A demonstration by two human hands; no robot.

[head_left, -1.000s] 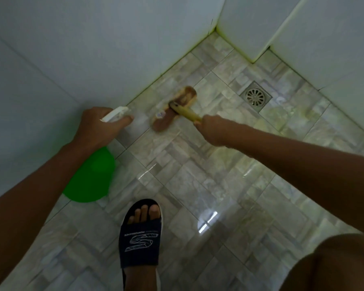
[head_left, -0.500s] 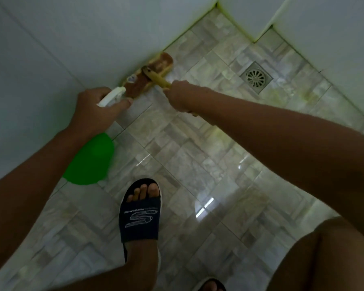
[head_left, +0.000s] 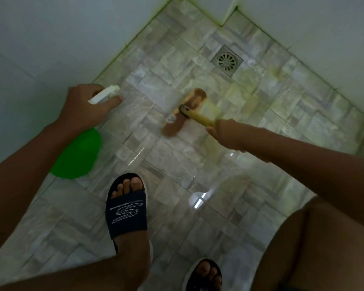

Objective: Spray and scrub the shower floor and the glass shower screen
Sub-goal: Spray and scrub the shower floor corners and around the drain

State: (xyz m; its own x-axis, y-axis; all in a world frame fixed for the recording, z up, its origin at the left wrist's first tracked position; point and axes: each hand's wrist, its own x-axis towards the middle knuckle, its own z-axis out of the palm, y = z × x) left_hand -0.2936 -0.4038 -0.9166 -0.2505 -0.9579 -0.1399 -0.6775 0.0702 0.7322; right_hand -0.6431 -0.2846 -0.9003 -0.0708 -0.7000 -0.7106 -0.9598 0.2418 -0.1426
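— Tiled floor: what's around the drain?
— Brush just below it, left; right hand grips its handle. Further left, left hand curls round a green spray bottle. Two sandals stand well below.

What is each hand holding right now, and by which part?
The left hand grips the green spray bottle at its white trigger head; the right hand holds the scrub brush by its yellow handle.

Our left hand: fingers curled in grip, forearm angled from near left. Our right hand: clenched, arm extended from near right.
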